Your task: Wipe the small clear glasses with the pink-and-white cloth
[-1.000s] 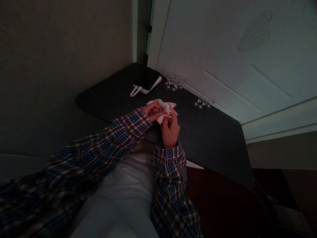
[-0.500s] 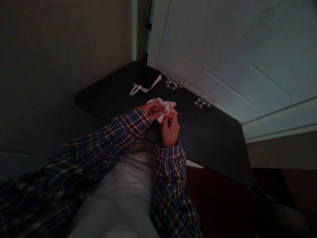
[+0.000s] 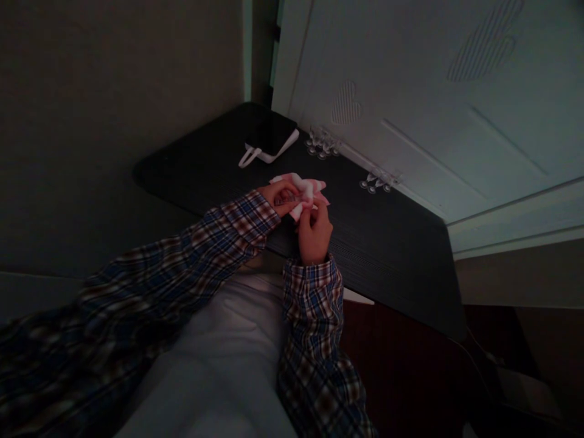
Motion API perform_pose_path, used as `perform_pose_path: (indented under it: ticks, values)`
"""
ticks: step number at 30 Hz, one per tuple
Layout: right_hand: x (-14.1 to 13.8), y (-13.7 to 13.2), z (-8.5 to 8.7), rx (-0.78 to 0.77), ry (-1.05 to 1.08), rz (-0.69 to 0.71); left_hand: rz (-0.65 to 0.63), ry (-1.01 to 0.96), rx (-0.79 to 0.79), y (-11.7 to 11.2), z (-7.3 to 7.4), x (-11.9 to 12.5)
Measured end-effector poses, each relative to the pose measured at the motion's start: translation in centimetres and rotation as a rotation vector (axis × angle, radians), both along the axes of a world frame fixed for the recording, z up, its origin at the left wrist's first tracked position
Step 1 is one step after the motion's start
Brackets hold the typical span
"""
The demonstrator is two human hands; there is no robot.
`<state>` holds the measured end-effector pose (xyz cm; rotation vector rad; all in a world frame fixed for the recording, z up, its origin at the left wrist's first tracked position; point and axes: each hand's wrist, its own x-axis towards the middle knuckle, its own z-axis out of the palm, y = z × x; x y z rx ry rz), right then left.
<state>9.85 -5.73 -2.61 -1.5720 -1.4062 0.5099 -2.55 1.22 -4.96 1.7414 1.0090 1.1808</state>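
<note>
A pink and white cloth (image 3: 306, 186) is bunched up between my two hands, above the dark table. My left hand (image 3: 279, 196) is closed around its left side, with a small clear piece showing faintly by the fingers; its shape is too dim to make out. On the near right side, my right hand (image 3: 314, 234) pinches the cloth between thumb and fingers. Its fingertips are partly hidden in the folds.
The dark table (image 3: 392, 255) abuts a white panel (image 3: 410, 140) with heart reliefs. Small clear stemmed pieces (image 3: 323, 146) stand along the panel, with another cluster of clear pieces (image 3: 378, 181) farther right. A black flat device (image 3: 271, 135) lies with a white looped strap (image 3: 249, 157).
The view has tilted slightly, so the table and panel sit a little higher. Both hands keep their hold on the cloth, with hardly any movement.
</note>
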Motion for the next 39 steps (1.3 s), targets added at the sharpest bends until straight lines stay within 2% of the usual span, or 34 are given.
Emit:
perform_pose_path:
  ticks: [5, 10, 18, 26, 39]
  values:
    - [0.04, 0.01, -0.16, 0.001, 0.007, 0.007, 0.037, 0.095, -0.006, -0.38, 0.44, 0.2]
    - [0.06, 0.0, -0.11, 0.0, -0.003, 0.006, 0.048, 0.095, -0.051, -0.49, 0.62, 0.42]
    - [0.05, 0.05, 0.03, -0.013, -0.012, 0.019, 0.076, 0.11, -0.014, 0.03, 0.06, 0.53]
    - [0.04, 0.01, 0.1, -0.026, 0.006, 0.016, 0.075, 0.102, -0.079, -0.38, 0.6, 0.63]
    - [0.12, 0.11, -0.15, -0.003, -0.007, 0.021, 0.057, 0.136, -0.011, -0.24, 0.22, 0.37]
